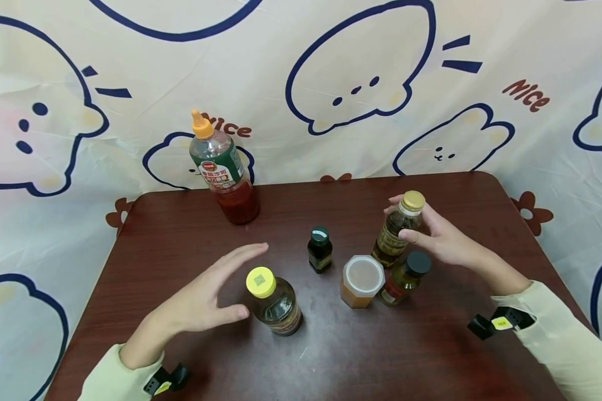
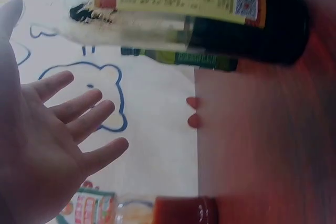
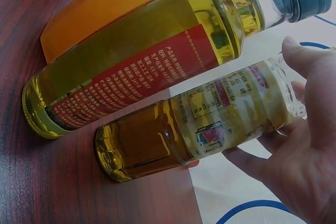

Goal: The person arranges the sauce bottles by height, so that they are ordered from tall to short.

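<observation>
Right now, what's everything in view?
Table: 1, brown, beneath the bottles
Cloth: 1, white and blue, behind
Squeeze bottle: 1, red contents, back left
Small bottle: 1, dark, centre
Jar: 1, amber, right of centre
Red-labelled bottle: 1, yellow, beside jar
Gold-capped bottle: 1, amber, beyond red-labelled bottle
Yellow-capped bottle: 1, dark, left of centre
Wrist cameras: 2, black, at wrists
Sleeves: 2, pale, forearms
Left hand: 1, bare, beside yellow-capped bottle
Right hand: 1, bare, holding gold-capped bottle

Bottles number five: one red-sauce bottle, one small green-capped bottle, one yellow-capped bottle, one gold-capped bottle, one black-capped bottle. Jars: one white-lidded jar. Tables: one brown table. Hands: two, one left hand, one right hand.
</observation>
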`<action>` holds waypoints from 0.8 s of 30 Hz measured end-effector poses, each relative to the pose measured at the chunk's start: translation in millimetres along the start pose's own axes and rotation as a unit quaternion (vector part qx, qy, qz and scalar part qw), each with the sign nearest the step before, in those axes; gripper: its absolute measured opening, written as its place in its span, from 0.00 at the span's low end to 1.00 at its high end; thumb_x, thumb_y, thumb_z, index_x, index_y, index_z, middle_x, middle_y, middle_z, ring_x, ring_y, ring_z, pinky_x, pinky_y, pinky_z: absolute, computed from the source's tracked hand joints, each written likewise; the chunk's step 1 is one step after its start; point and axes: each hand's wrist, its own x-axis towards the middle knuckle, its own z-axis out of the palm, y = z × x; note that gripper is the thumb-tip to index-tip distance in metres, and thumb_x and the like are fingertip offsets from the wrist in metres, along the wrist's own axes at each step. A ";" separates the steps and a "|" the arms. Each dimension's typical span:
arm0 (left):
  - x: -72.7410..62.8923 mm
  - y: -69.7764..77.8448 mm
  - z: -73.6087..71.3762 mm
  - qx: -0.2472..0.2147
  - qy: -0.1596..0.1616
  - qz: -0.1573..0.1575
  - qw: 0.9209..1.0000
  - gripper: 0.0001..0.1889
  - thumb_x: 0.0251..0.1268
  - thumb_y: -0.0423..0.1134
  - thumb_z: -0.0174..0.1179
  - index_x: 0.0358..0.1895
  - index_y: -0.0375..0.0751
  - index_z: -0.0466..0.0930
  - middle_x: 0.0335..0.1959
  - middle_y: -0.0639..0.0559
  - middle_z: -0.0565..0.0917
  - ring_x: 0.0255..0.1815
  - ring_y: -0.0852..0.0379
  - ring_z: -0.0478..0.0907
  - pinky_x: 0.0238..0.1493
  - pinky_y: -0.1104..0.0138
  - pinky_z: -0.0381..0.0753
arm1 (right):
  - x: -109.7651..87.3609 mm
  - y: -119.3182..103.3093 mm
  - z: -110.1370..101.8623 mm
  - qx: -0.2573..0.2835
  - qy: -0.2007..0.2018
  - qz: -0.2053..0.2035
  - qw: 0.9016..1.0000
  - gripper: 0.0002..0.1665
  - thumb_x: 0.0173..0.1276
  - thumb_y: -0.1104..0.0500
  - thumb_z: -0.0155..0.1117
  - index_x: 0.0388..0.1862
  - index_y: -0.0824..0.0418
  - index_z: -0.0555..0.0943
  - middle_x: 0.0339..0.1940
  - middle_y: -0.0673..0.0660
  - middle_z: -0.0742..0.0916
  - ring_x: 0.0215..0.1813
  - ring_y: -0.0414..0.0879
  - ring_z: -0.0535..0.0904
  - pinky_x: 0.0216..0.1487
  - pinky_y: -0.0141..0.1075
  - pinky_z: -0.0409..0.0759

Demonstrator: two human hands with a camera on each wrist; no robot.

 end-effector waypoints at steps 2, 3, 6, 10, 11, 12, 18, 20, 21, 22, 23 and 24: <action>1.9 0.5 4.0 -0.010 -0.009 0.004 1.000 0.45 0.66 0.63 0.63 0.81 0.53 0.56 0.80 0.55 0.59 0.79 0.51 0.57 0.72 0.43 0.64 | 0.1 0.3 -0.3 -0.001 -0.001 -0.001 1.000 0.35 0.77 0.65 0.58 0.78 0.56 0.58 0.70 0.59 0.76 0.69 0.38 0.71 0.63 0.26 0.70; 3.0 0.8 6.0 -0.015 -0.013 0.006 1.000 0.45 0.66 0.64 0.63 0.81 0.53 0.55 0.80 0.55 0.59 0.79 0.51 0.58 0.73 0.45 0.64 | 0.2 0.5 -0.4 -0.002 -0.001 -0.003 1.000 0.35 0.77 0.65 0.58 0.78 0.56 0.58 0.70 0.59 0.76 0.69 0.38 0.71 0.63 0.26 0.70; 6.6 1.0 11.8 -0.031 -0.020 0.020 0.999 0.46 0.65 0.62 0.65 0.81 0.52 0.55 0.80 0.54 0.61 0.78 0.51 0.59 0.74 0.51 0.64 | 0.1 0.7 -0.6 -0.004 -0.003 -0.007 1.000 0.35 0.78 0.65 0.58 0.78 0.57 0.58 0.70 0.60 0.76 0.69 0.38 0.71 0.63 0.26 0.70; 10.3 0.2 18.8 -0.060 -0.020 0.033 0.997 0.45 0.66 0.59 0.66 0.81 0.50 0.56 0.79 0.52 0.62 0.77 0.49 0.61 0.74 0.53 0.64 | 0.1 -0.4 -0.8 -0.002 -0.004 -0.011 1.000 0.34 0.78 0.66 0.57 0.78 0.61 0.57 0.70 0.60 0.76 0.69 0.38 0.71 0.63 0.26 0.70; 10.9 -0.3 20.7 -0.066 -0.018 0.037 0.997 0.45 0.66 0.60 0.65 0.81 0.50 0.56 0.79 0.52 0.63 0.76 0.49 0.62 0.74 0.54 0.65 | 0.2 -0.7 -0.8 0.000 -0.004 -0.011 1.000 0.34 0.78 0.66 0.57 0.78 0.62 0.57 0.70 0.60 0.76 0.69 0.38 0.71 0.63 0.26 0.70; 11.6 -1.0 22.5 -0.073 -0.017 0.043 0.996 0.45 0.66 0.60 0.65 0.80 0.49 0.56 0.78 0.50 0.63 0.76 0.47 0.63 0.74 0.55 0.65 | 0.3 -1.1 -0.7 0.000 -0.004 -0.012 1.000 0.34 0.78 0.66 0.57 0.78 0.62 0.57 0.70 0.60 0.76 0.69 0.38 0.72 0.63 0.26 0.70; 16.1 -4.7 33.9 -0.115 -0.013 0.072 0.991 0.47 0.66 0.64 0.63 0.80 0.45 0.55 0.77 0.49 0.66 0.75 0.46 0.65 0.73 0.58 0.66 | 0.3 -0.4 -0.1 -0.003 -0.002 -0.011 1.000 0.35 0.77 0.66 0.58 0.78 0.57 0.58 0.70 0.60 0.76 0.69 0.38 0.71 0.63 0.26 0.69; 17.1 -4.8 36.7 -0.124 -0.016 0.073 0.989 0.47 0.65 0.62 0.65 0.80 0.45 0.55 0.77 0.49 0.66 0.75 0.48 0.66 0.73 0.59 0.66 | 0.2 -0.3 0.1 -0.003 -0.001 -0.009 1.000 0.35 0.77 0.66 0.58 0.78 0.56 0.58 0.70 0.59 0.76 0.69 0.38 0.71 0.63 0.26 0.69; 17.4 -4.9 37.9 -0.128 -0.018 0.071 0.989 0.47 0.64 0.61 0.67 0.80 0.46 0.56 0.76 0.49 0.67 0.74 0.48 0.66 0.73 0.60 0.66 | 0.3 -0.1 0.0 -0.002 0.000 -0.007 1.000 0.35 0.77 0.66 0.58 0.78 0.56 0.58 0.70 0.59 0.76 0.69 0.38 0.71 0.63 0.26 0.69; 17.7 -4.6 38.9 -0.130 -0.020 0.069 0.989 0.47 0.63 0.59 0.69 0.80 0.46 0.56 0.76 0.48 0.67 0.74 0.49 0.66 0.73 0.60 0.66 | 0.3 0.2 0.1 -0.003 0.000 -0.007 1.000 0.35 0.77 0.66 0.58 0.78 0.56 0.58 0.70 0.59 0.76 0.69 0.38 0.71 0.63 0.26 0.69; 18.0 -3.9 39.6 -0.132 -0.021 0.065 0.989 0.48 0.62 0.56 0.71 0.80 0.46 0.56 0.76 0.48 0.67 0.74 0.49 0.66 0.73 0.61 0.65 | 0.3 0.4 0.2 -0.003 0.000 -0.007 1.000 0.35 0.77 0.66 0.58 0.78 0.56 0.58 0.70 0.59 0.76 0.69 0.37 0.71 0.63 0.26 0.69; 18.3 -2.9 40.1 -0.134 -0.023 0.061 0.989 0.48 0.60 0.52 0.74 0.80 0.47 0.56 0.76 0.48 0.68 0.74 0.49 0.67 0.73 0.62 0.65 | 0.4 0.6 0.3 -0.003 0.000 -0.007 1.000 0.35 0.77 0.66 0.59 0.78 0.57 0.58 0.70 0.59 0.76 0.69 0.37 0.71 0.63 0.26 0.69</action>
